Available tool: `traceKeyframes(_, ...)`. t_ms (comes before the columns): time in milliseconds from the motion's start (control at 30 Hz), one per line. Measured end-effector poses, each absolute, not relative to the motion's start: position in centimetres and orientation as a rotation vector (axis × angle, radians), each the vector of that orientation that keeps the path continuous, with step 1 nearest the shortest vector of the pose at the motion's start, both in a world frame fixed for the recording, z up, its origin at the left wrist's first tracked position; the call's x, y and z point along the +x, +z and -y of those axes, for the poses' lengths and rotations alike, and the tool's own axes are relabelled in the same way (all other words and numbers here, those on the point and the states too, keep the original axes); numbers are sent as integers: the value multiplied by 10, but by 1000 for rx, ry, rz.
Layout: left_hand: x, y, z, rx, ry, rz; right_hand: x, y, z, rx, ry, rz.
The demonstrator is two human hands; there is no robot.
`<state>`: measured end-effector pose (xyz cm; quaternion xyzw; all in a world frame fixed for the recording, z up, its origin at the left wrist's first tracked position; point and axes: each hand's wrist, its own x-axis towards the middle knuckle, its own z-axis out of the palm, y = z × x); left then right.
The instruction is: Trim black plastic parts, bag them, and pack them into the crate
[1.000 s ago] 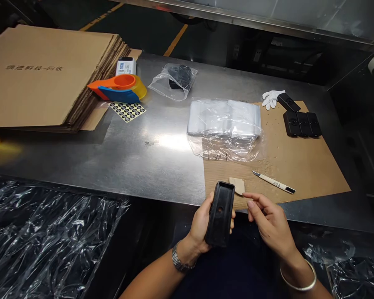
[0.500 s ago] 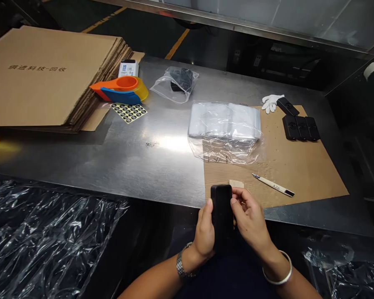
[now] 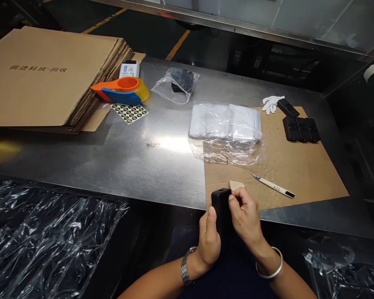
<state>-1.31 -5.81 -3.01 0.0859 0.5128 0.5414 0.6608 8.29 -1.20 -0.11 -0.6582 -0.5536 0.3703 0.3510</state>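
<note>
A black plastic case (image 3: pixel 220 203) stands upright just off the front edge of the table. My left hand (image 3: pixel 209 238) is wrapped round its left side, thumb along the edge. At the case's upper right corner, my right hand (image 3: pixel 245 214) is closed, with thumb and forefinger pinching there; whether a small thing is also between those fingers is hidden. A small beige piece (image 3: pixel 236 185) shows just beyond the right fingertips, and I cannot tell whether they touch it. To the right, a craft knife (image 3: pixel 273 185) marked A26 lies on a cardboard sheet (image 3: pixel 311 166).
Clear plastic bags (image 3: pixel 224 122) lie mid-table. Several black cases (image 3: pixel 302 128) and a white glove (image 3: pixel 271 104) are at right. Leftward are a bagged black item (image 3: pixel 182 81), a tape dispenser (image 3: pixel 121 90), a sticker sheet (image 3: pixel 130 113) and stacked cardboard (image 3: pixel 43 91).
The black case has tilted, so its top end now shows and its broad face shows less. My left hand has turned with it; my right hand stays at its upper right corner.
</note>
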Motion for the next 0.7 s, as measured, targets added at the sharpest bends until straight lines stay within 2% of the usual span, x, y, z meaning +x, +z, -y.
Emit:
traceKeyframes(100,-12,-25,51,201,1188,-1144,86,-7,7,-1724,1098,1304)
traceKeyframes(267,-13,-17,30,-37,924,-854,91,-14,-2,-1605,1394,960)
traceKeyframes(500,-14,-20,23,-99,915,-817,93,-7,1,-1516,1558,844)
traceKeyframes(700,-15,-29,20,-130,894,-789,101,-8,8,-1558,1497,974)
